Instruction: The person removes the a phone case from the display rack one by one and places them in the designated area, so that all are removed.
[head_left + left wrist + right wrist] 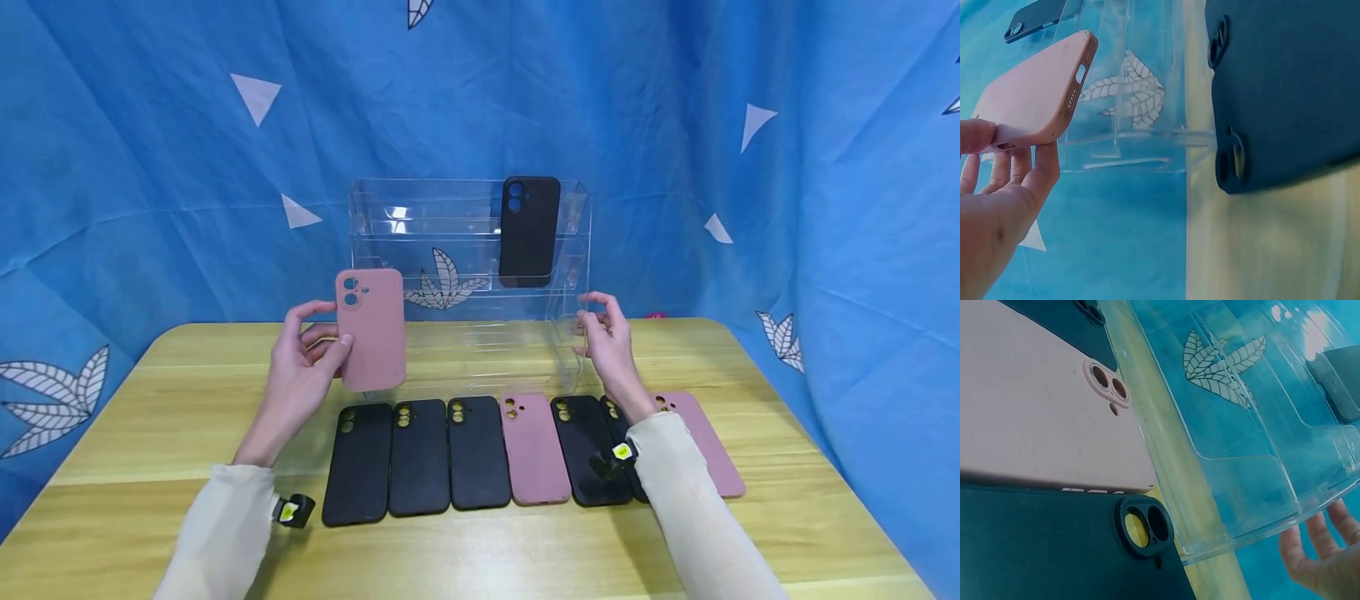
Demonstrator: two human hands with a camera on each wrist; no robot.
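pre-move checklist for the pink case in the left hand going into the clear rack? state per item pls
1. Hold on case: left hand grips the pink case by its edge, upright, camera cutout on top. Ok.
2. Rack steadied: right hand sits at the right end of the clear rack; whether it actually touches, cannot tell.
3. Free slot: the one black case in rack stands right of centre, with space to its left. Ok.
4. Path: nothing between the pink case and the rack front. Ok.
5. Row on table: seven cases lie flat in front; the right sleeve overlaps some. Not ok.
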